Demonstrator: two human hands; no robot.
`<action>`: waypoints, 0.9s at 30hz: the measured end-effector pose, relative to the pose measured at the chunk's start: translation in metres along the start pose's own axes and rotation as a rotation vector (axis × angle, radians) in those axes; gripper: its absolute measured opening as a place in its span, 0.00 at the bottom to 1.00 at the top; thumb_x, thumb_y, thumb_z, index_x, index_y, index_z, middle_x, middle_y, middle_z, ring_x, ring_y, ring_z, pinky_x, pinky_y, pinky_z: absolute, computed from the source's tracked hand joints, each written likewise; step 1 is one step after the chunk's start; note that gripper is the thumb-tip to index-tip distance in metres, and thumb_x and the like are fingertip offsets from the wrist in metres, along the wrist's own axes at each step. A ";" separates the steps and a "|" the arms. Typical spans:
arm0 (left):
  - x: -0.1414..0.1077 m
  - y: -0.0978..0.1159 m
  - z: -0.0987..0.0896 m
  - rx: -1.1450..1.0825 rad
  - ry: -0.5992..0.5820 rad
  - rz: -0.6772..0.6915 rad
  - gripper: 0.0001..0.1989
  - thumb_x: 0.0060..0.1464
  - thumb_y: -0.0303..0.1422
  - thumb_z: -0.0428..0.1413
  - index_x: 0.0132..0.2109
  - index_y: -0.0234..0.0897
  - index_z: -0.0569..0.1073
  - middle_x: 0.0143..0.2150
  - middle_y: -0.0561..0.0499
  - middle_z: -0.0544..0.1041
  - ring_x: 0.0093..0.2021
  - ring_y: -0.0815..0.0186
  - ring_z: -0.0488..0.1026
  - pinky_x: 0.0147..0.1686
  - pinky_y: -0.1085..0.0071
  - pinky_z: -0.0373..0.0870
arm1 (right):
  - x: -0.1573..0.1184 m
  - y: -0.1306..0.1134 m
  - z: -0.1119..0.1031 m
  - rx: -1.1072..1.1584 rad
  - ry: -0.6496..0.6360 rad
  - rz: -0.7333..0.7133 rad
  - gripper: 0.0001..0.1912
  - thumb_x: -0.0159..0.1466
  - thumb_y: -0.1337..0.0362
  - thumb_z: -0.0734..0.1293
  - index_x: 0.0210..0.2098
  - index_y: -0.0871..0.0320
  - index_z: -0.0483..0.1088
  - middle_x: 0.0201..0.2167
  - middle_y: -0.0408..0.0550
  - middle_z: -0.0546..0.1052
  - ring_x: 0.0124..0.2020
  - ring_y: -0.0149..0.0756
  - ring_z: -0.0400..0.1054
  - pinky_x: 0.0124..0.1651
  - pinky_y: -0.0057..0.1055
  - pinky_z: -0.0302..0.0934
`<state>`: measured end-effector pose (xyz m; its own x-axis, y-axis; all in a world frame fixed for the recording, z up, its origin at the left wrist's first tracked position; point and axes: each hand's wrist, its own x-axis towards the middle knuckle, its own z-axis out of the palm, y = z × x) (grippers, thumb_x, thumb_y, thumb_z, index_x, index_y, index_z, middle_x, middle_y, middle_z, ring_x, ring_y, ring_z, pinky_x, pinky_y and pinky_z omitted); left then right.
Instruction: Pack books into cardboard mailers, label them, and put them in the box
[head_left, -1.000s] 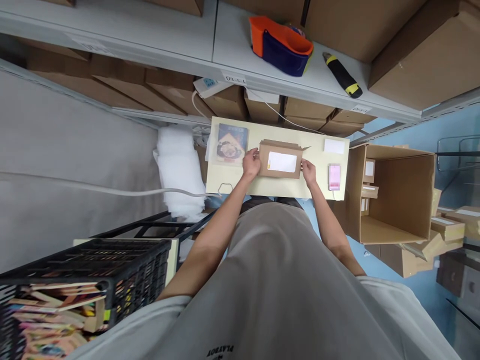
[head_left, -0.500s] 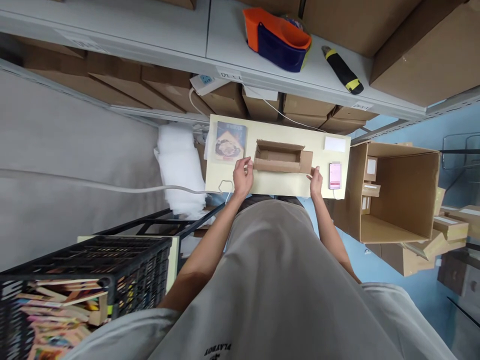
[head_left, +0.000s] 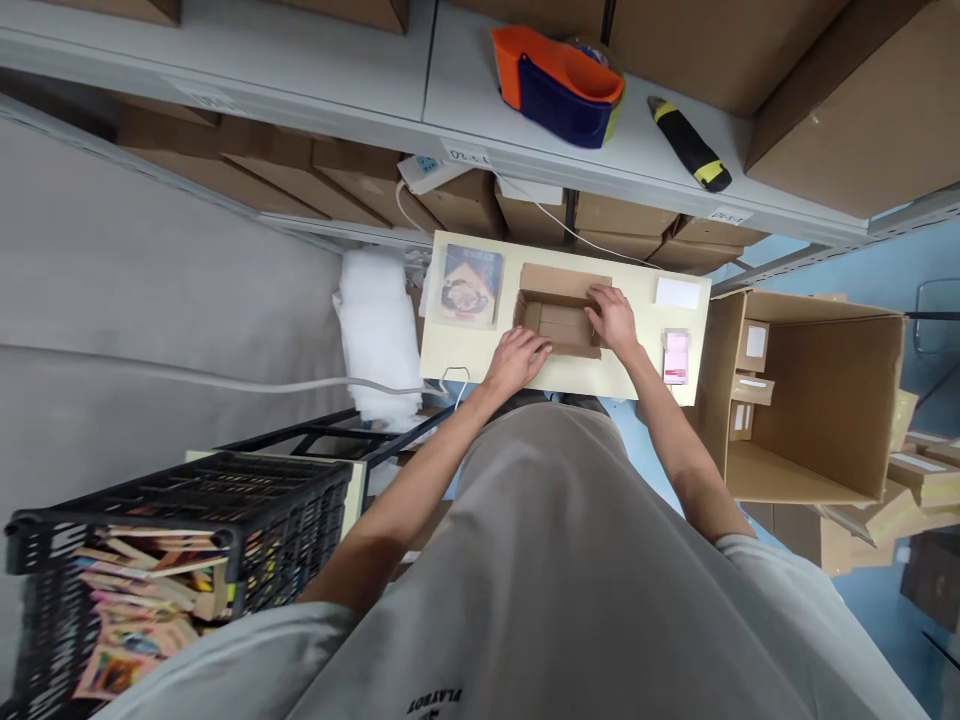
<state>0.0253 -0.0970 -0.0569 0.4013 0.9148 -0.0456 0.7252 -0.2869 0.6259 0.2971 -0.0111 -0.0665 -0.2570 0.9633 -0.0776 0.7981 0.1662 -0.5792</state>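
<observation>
A small open cardboard box (head_left: 559, 322) sits on the pale yellow tabletop (head_left: 465, 375), its far flap folded back. My left hand (head_left: 517, 362) is closed on the near left edge, fingers bent over the rim. At the right end, my right hand (head_left: 613, 320) grips the side wall, its fingertips reaching inside; part of that wall is hidden behind it. The inside of the box shows bare brown cardboard. Left of the box lies a flat picture-covered item in clear wrap (head_left: 470, 286), perhaps a book.
A phone (head_left: 676, 357) and a white paper slip (head_left: 677, 293) lie at the table's right. Beyond stands a large carton (head_left: 825, 390) with small boxes inside. An orange-and-blue tape dispenser (head_left: 559, 90) and a utility knife (head_left: 690, 145) rest on the shelf. A black crate (head_left: 285, 500) stands lower left.
My right hand has moved up and left onto the box's right end, and my left hand right onto its near edge. The far flap now lies back; the right flap no longer sticks out.
</observation>
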 end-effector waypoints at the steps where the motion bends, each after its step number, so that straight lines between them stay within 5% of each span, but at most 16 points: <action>1: -0.005 -0.002 0.004 0.003 -0.035 -0.005 0.17 0.76 0.37 0.54 0.60 0.40 0.85 0.53 0.39 0.84 0.57 0.49 0.79 0.67 0.50 0.73 | 0.003 0.003 0.002 -0.020 -0.016 0.021 0.22 0.77 0.64 0.64 0.66 0.58 0.80 0.71 0.59 0.79 0.70 0.61 0.70 0.74 0.61 0.65; 5: -0.008 -0.008 0.021 0.074 -0.091 -0.049 0.24 0.70 0.23 0.52 0.67 0.38 0.81 0.61 0.37 0.80 0.60 0.48 0.76 0.61 0.53 0.74 | 0.005 0.007 0.009 -0.070 -0.042 0.078 0.23 0.79 0.67 0.57 0.62 0.59 0.81 0.63 0.62 0.84 0.63 0.58 0.73 0.71 0.55 0.66; 8: 0.003 -0.007 0.030 0.133 -0.089 -0.097 0.29 0.67 0.17 0.47 0.64 0.38 0.83 0.60 0.36 0.81 0.59 0.47 0.75 0.60 0.51 0.73 | 0.006 0.005 0.010 -0.110 -0.050 0.111 0.23 0.80 0.66 0.56 0.58 0.59 0.83 0.56 0.63 0.86 0.58 0.59 0.74 0.69 0.54 0.66; 15: 0.012 -0.004 0.031 0.131 -0.144 -0.030 0.28 0.67 0.17 0.46 0.60 0.38 0.85 0.56 0.36 0.82 0.60 0.46 0.75 0.60 0.50 0.73 | 0.004 0.001 0.002 -0.161 -0.016 0.093 0.23 0.79 0.66 0.56 0.57 0.57 0.82 0.56 0.62 0.86 0.58 0.57 0.75 0.68 0.53 0.67; 20: 0.005 0.000 0.032 0.058 -0.155 -0.004 0.26 0.67 0.16 0.48 0.59 0.36 0.85 0.55 0.36 0.82 0.58 0.47 0.77 0.57 0.52 0.74 | -0.002 -0.012 0.001 -0.250 -0.058 0.215 0.21 0.78 0.67 0.58 0.56 0.57 0.82 0.53 0.64 0.86 0.58 0.59 0.76 0.66 0.55 0.70; 24: -0.004 -0.015 0.013 -0.152 0.056 0.012 0.20 0.75 0.27 0.51 0.64 0.38 0.82 0.59 0.39 0.83 0.60 0.51 0.77 0.64 0.53 0.75 | -0.006 -0.047 -0.001 -0.257 0.022 0.227 0.20 0.75 0.68 0.62 0.61 0.59 0.79 0.65 0.66 0.82 0.67 0.61 0.74 0.71 0.63 0.68; 27: -0.010 -0.064 -0.016 -0.231 0.300 -0.163 0.18 0.76 0.32 0.52 0.64 0.41 0.80 0.62 0.40 0.82 0.64 0.50 0.76 0.70 0.52 0.73 | -0.005 -0.100 0.018 -0.103 0.143 0.112 0.21 0.78 0.64 0.60 0.65 0.57 0.76 0.71 0.63 0.78 0.74 0.58 0.69 0.78 0.64 0.63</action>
<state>-0.0345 -0.0835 -0.0836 0.0857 0.9951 0.0489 0.6076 -0.0911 0.7890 0.2085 -0.0360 -0.0233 -0.0892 0.9959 -0.0162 0.8708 0.0700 -0.4867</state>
